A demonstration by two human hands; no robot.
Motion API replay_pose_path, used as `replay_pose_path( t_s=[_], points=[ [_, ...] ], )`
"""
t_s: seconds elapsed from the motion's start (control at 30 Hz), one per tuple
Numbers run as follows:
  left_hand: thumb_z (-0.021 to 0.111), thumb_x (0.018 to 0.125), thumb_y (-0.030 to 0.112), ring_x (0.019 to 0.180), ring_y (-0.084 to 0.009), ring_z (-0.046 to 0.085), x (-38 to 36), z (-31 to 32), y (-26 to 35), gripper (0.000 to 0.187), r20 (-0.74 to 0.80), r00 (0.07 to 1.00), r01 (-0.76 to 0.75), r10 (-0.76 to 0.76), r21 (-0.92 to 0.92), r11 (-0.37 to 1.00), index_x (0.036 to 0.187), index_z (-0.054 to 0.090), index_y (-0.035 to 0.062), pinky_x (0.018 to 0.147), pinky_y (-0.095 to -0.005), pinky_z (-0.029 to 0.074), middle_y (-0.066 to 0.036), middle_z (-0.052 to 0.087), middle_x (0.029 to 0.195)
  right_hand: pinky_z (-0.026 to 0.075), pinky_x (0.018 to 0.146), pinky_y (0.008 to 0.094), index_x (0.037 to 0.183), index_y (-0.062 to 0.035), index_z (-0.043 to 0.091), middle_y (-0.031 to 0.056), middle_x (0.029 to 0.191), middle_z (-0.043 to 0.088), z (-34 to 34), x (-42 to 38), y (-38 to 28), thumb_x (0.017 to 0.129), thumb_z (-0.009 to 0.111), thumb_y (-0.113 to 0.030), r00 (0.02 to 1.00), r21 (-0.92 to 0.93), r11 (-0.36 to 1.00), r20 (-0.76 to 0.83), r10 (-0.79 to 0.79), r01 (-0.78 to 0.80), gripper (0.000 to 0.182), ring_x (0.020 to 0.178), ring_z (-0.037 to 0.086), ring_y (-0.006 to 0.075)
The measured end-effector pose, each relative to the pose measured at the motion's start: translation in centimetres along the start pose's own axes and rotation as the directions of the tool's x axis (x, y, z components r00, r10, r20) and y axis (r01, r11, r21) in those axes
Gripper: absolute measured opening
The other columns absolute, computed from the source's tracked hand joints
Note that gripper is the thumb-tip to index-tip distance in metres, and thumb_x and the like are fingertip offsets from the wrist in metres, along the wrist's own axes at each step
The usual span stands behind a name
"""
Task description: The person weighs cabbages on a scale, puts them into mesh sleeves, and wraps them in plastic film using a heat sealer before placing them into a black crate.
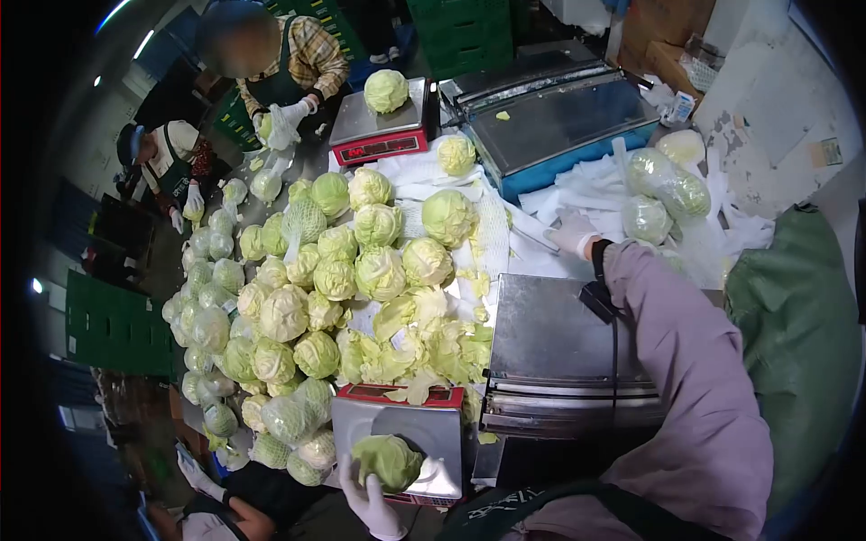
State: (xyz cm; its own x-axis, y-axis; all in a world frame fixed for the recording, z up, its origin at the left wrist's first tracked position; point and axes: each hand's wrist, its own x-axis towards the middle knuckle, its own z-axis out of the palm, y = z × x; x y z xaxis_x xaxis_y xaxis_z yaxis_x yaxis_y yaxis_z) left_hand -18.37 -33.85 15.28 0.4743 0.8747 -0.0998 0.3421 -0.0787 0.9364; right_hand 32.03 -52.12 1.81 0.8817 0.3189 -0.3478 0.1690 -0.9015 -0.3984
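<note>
My left hand [373,507], in a white glove, curls around the near left side of a green cabbage [388,462]. This cabbage rests on the steel plate of a red scale [361,419] at the bottom middle. My right hand [574,234], also gloved, reaches far forward over white plastic bags [534,245] between two wrapping machines. Its fingers are drawn together at the edge of the white material; what lies in them is too small to make out. Loose cabbage leaves [424,352] lie just beyond the scale.
A large heap of cabbages [289,311] spreads left, many in net or plastic. One wrapping machine [568,334] stands near me, another [559,122] farther back. A second red scale [379,126] bears a cabbage. Bagged cabbages [667,185] lie right. Co-workers [298,63] stand across and left.
</note>
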Motion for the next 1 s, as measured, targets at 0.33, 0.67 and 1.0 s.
replay_pose_path(
  t_s=[0.33, 0.67, 1.0],
  points=[
    [0.051, 0.091, 0.007, 0.113, -0.0241, 0.053, 1.3, 3.8, -0.1, 0.037, 0.445, 0.889, 0.136, -0.110, -0.026, 0.990, 0.126, 0.048, -0.0043, 0.100, -0.0354, 0.040, -0.016, 0.053, 0.127, 0.047, 0.089, 0.0361, 0.125, -0.0029, 0.054, 0.0198, 0.117, 0.060, -18.7, -13.9, 2.1, 0.086, 0.061, -0.036, 0.906, 0.082, 0.903, -0.081, -0.416, 0.422, 0.052, 0.105, 0.059, 0.0331],
    [0.048, 0.092, -0.002, 0.109, -0.0189, 0.057, 0.1, 6.2, 0.2, 0.031, 0.501, 0.816, 0.393, -0.287, -0.118, 0.912, 0.122, 0.051, -0.0061, 0.097, -0.0295, 0.043, -0.014, 0.060, 0.116, 0.046, 0.092, 0.0367, 0.126, -0.0028, 0.053, 0.0215, 0.119, 0.059, -11.0, 6.7, 4.8, 0.081, 0.064, -0.029, 0.938, -0.505, 0.803, 0.041, -0.345, 0.317, 0.053, 0.107, 0.059, 0.0317],
    [0.052, 0.096, 0.016, 0.076, -0.0070, 0.055, -4.6, 5.0, -3.8, 0.033, 0.481, 0.798, 0.475, -0.363, -0.133, 0.870, 0.125, 0.052, -0.0001, 0.074, -0.0213, 0.049, -0.001, 0.059, 0.093, 0.049, 0.073, 0.0431, 0.093, -0.0037, 0.065, 0.0197, 0.090, 0.066, 0.9, 8.0, 6.0, 0.071, 0.069, -0.036, 0.818, -0.628, 0.529, 0.492, -0.300, 0.571, 0.039, 0.084, 0.063, 0.0369]
  ],
)
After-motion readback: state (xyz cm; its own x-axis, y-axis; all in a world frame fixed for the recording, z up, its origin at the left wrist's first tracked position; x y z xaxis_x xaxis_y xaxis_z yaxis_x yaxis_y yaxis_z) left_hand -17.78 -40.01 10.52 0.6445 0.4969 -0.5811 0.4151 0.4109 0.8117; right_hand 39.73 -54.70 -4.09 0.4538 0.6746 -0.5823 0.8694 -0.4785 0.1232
